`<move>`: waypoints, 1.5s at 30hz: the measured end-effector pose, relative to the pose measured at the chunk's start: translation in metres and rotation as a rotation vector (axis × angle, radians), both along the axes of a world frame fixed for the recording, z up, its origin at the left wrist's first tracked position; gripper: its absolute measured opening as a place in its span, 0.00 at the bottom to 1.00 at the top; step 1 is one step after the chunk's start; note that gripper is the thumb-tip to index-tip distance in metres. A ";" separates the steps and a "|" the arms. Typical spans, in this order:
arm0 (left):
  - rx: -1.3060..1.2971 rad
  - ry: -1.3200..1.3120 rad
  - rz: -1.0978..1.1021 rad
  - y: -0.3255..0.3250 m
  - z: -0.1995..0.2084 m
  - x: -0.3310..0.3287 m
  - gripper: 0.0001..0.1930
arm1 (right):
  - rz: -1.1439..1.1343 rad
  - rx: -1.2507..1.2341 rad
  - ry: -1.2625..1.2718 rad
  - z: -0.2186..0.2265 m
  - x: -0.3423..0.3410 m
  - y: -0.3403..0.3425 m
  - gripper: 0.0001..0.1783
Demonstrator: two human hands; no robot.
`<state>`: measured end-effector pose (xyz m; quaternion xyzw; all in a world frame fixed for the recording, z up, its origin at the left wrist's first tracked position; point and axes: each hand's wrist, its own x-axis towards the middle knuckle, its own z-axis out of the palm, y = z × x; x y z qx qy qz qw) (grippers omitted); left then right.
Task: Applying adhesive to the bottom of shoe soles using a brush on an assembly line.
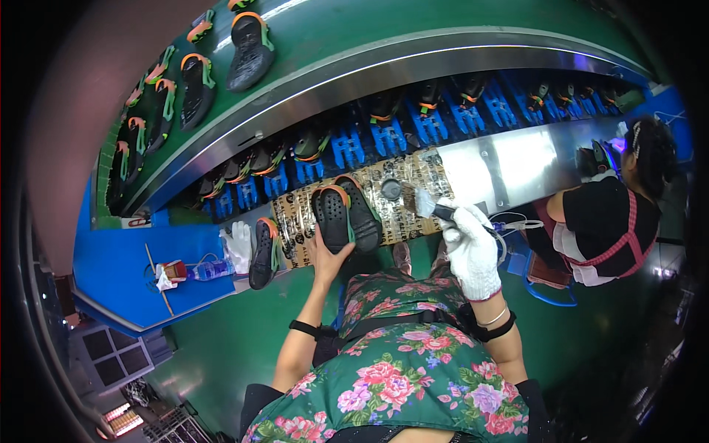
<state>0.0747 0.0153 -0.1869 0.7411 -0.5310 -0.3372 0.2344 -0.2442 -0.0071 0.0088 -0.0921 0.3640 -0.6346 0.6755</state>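
My bare left hand (325, 258) grips the heel end of a black clog (332, 215) with a perforated upper and an orange and green strap. A second black clog (360, 214) lies right against it on its right. My right hand (473, 255), in a white knitted glove, is closed around the dark handle of a brush (425, 202). The bristles point left, close to a small round dark dish (391, 190) on the taped bench covering (295, 214). Another black clog (264, 255) lies to the left of my left hand.
Beyond the bench runs a line of blue racks (347, 148), several holding clogs. Farther off, more clogs (249, 55) lie on a green conveyor (354, 22). A white glove (238, 247) and a plastic bottle (210, 270) lie at left. A co-worker (605, 221) sits at right.
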 end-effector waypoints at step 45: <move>-0.829 0.424 -0.105 -0.346 0.272 -0.185 0.49 | -0.360 0.052 0.180 0.027 -0.104 0.061 0.12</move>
